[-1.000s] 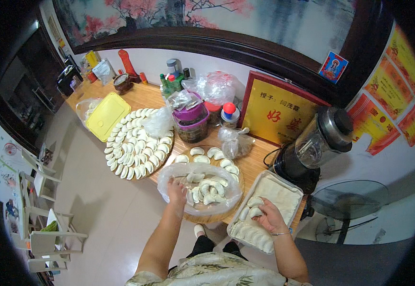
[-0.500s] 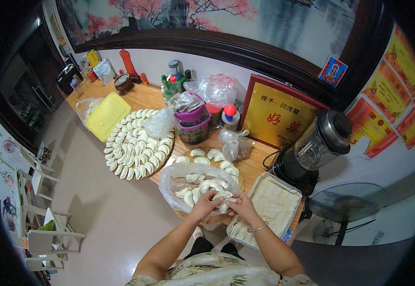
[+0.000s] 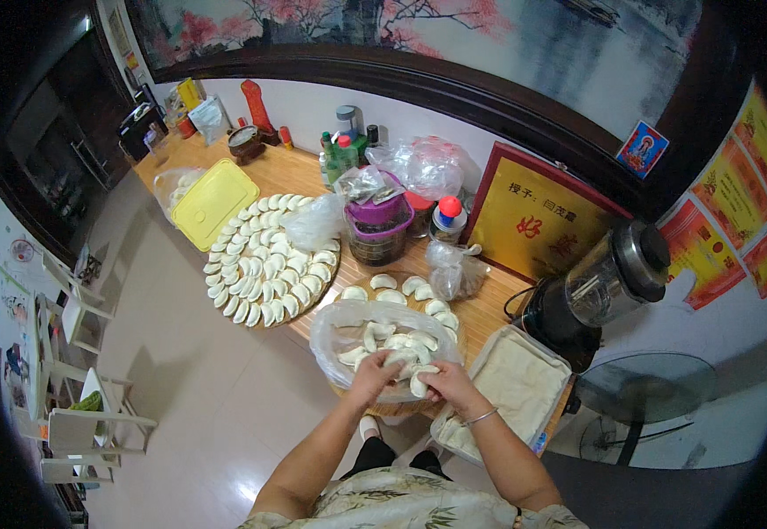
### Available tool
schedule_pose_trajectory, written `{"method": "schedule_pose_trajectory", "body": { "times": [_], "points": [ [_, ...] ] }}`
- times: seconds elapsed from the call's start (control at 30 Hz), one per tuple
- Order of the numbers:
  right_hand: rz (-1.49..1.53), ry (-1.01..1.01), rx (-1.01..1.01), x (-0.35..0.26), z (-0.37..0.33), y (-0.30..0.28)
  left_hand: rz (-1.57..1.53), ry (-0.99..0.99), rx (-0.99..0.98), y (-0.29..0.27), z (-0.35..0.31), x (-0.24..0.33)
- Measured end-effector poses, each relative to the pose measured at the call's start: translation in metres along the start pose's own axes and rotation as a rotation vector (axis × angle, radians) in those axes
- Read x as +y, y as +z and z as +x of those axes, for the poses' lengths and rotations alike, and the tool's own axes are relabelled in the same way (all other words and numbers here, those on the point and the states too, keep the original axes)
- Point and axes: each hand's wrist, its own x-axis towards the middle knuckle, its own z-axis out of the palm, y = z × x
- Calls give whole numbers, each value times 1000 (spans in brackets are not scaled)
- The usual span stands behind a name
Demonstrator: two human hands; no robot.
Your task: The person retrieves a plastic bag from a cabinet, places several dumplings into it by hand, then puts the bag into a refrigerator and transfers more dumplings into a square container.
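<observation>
Both my hands are over a clear plastic bag (image 3: 329,339) that lies open with several pale, crescent-shaped dumplings inside. Between the fingers of my right hand (image 3: 452,384) is a dumpling (image 3: 422,381), held over the bag's near side. My left hand (image 3: 373,379) is closed beside it, its fingertips on another white dumpling (image 3: 398,358) that they partly cover. Under the bag is a round board with more dumplings (image 3: 390,296) along its far edge. Right of my hands stands a rectangular tray (image 3: 562,363) with a pale, floury layer in it.
Another round board holds rings of dumplings (image 3: 269,264) on the left. Behind are a yellow lid (image 3: 214,204), a purple-rimmed container (image 3: 377,231), bottles (image 3: 343,154), a knotted bag (image 3: 454,270) and a gold plaque (image 3: 538,212). A blender (image 3: 591,286) stands beyond the tray, near a fan (image 3: 644,397).
The view has shifted, so the table things appear farther right. My hands have drawn slightly apart; the right one holds its dumpling lower and clear of the left fingers.
</observation>
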Motion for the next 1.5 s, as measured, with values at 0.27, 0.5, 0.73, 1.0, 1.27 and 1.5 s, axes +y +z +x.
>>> {"method": "schedule_pose_trajectory", "body": {
  "times": [0.27, 0.5, 0.73, 1.0, 1.27, 1.5],
  "points": [
    [269, 41, 88, -6, 43, 12, -304, -159, 281, -44, 16, 23],
    [357, 21, 178, 17, 101, 35, -546, -208, 458, -58, 46, -12],
    [490, -283, 103, 3, 37, -41, -304, 145, 433, -38, 30, -4],
    [-359, -231, 649, 3, -127, -165, 109, 202, -62, 69, -11, -25],
    [-1425, -119, 196, 79, -159, -134, 1076, 722, -453, 163, -35, -33],
    [-1644, -205, 82, 78, -162, -136, 1528, 677, -322, 171, -16, -23]
  ]
}}
